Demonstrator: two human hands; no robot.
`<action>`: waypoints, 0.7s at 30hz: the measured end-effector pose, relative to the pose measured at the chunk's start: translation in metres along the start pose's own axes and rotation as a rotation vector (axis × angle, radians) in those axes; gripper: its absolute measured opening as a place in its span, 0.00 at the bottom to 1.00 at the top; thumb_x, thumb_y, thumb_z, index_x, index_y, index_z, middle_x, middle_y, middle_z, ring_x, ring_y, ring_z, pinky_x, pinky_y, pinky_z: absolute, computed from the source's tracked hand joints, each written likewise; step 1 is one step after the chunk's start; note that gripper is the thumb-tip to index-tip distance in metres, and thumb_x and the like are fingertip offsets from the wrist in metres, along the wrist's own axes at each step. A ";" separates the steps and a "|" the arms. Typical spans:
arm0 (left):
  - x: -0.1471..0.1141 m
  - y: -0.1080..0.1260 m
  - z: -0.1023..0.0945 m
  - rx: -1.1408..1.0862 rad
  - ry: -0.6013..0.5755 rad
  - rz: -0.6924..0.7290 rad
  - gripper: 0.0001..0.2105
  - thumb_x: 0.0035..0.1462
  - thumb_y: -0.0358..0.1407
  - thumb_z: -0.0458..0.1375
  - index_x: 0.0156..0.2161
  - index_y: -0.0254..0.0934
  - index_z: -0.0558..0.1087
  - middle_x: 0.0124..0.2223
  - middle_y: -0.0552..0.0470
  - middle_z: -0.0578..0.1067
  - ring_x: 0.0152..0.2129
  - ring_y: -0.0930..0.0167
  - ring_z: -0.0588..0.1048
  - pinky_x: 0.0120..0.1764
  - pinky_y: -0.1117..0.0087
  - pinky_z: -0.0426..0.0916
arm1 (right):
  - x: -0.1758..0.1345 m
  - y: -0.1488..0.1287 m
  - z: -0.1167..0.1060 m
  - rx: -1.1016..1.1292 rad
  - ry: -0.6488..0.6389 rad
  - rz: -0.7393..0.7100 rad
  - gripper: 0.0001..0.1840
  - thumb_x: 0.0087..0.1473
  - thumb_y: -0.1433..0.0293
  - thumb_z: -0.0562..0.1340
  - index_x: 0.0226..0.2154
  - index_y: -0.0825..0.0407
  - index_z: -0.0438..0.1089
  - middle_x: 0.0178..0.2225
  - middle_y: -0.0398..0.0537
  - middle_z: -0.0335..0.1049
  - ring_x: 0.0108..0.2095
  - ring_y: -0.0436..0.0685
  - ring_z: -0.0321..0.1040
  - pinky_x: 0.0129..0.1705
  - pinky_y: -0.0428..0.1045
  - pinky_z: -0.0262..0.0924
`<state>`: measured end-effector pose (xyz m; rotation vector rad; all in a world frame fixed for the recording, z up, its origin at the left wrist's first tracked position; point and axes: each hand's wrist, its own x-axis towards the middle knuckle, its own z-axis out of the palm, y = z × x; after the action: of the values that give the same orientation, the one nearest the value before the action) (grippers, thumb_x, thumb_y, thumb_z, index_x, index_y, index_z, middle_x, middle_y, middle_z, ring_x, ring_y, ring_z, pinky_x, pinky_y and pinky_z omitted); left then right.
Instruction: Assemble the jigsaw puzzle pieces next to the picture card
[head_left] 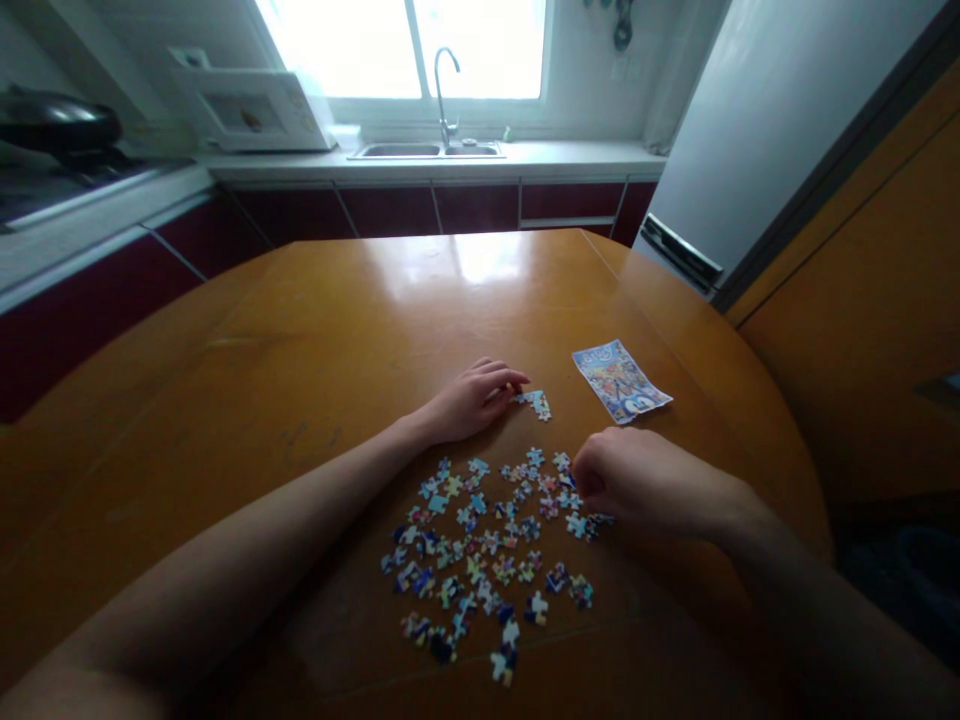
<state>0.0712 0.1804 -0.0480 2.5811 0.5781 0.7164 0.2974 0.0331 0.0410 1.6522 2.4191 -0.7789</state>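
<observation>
My left hand (484,396) lies on the table with its fingers stretched out and slightly bent. Its fingertips touch the left end of a small joined corner of jigsaw puzzle pieces (538,404). Below it spreads a loose heap of jigsaw pieces (472,545) in blue, white, yellow and pink. My right hand (637,478) is over the right edge of this heap, its fingers curled in. The back of that hand hides its fingertips, so what they pinch, if anything, does not show. Just beyond it lies a printed picture sheet (621,380) with creased edges.
All of this rests on a large wooden table (300,330) with rounded ends. Behind it runs a counter with a sink (401,151), a tap (442,95) and a white microwave (255,112). A pan (56,122) stands at left, a fridge (772,110) at right.
</observation>
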 end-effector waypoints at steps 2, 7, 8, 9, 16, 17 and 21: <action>0.000 -0.001 0.000 0.001 0.000 0.006 0.12 0.65 0.30 0.53 0.52 0.39 0.72 0.45 0.47 0.76 0.43 0.66 0.71 0.49 0.61 0.68 | -0.004 -0.006 0.005 -0.086 0.034 -0.001 0.06 0.49 0.74 0.63 0.24 0.51 0.75 0.26 0.49 0.75 0.25 0.54 0.68 0.27 0.48 0.49; 0.000 -0.002 0.001 0.007 0.000 0.012 0.12 0.65 0.29 0.54 0.52 0.38 0.72 0.44 0.47 0.76 0.43 0.66 0.71 0.49 0.61 0.68 | -0.006 -0.011 0.013 -0.191 0.039 -0.028 0.04 0.50 0.74 0.63 0.28 0.51 0.75 0.28 0.50 0.76 0.28 0.56 0.71 0.27 0.49 0.50; 0.000 -0.002 0.001 0.006 -0.001 0.013 0.12 0.64 0.29 0.54 0.52 0.38 0.73 0.44 0.47 0.76 0.42 0.66 0.71 0.48 0.61 0.68 | -0.006 -0.012 0.014 -0.202 0.046 -0.030 0.04 0.51 0.74 0.63 0.29 0.52 0.75 0.29 0.50 0.77 0.28 0.56 0.72 0.28 0.49 0.50; 0.000 -0.002 0.001 0.005 -0.001 0.013 0.13 0.64 0.29 0.54 0.52 0.38 0.73 0.43 0.47 0.76 0.42 0.66 0.71 0.48 0.61 0.68 | -0.005 -0.012 0.013 -0.210 0.057 -0.026 0.04 0.51 0.74 0.62 0.29 0.52 0.74 0.29 0.50 0.77 0.28 0.57 0.72 0.28 0.49 0.51; 0.001 0.000 0.000 0.007 0.006 0.013 0.12 0.65 0.29 0.54 0.51 0.37 0.73 0.44 0.46 0.76 0.42 0.66 0.71 0.48 0.61 0.68 | 0.001 -0.012 0.006 -0.201 0.073 0.050 0.09 0.53 0.77 0.60 0.27 0.52 0.75 0.30 0.50 0.77 0.29 0.56 0.72 0.28 0.48 0.51; 0.001 0.000 0.000 0.007 0.007 0.013 0.12 0.65 0.30 0.54 0.51 0.37 0.73 0.45 0.46 0.76 0.42 0.66 0.71 0.48 0.61 0.68 | 0.002 -0.012 0.006 -0.199 0.073 0.052 0.09 0.53 0.77 0.61 0.27 0.52 0.75 0.30 0.51 0.77 0.29 0.57 0.72 0.28 0.49 0.51; 0.000 0.000 0.000 0.005 0.004 0.013 0.12 0.66 0.31 0.54 0.51 0.38 0.73 0.45 0.46 0.76 0.43 0.66 0.71 0.49 0.60 0.68 | 0.005 -0.013 0.012 -0.200 0.078 0.053 0.07 0.54 0.76 0.61 0.27 0.53 0.74 0.30 0.52 0.77 0.29 0.57 0.72 0.28 0.49 0.51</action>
<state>0.0715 0.1808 -0.0480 2.5912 0.5655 0.7260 0.2820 0.0276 0.0330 1.6891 2.4018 -0.4565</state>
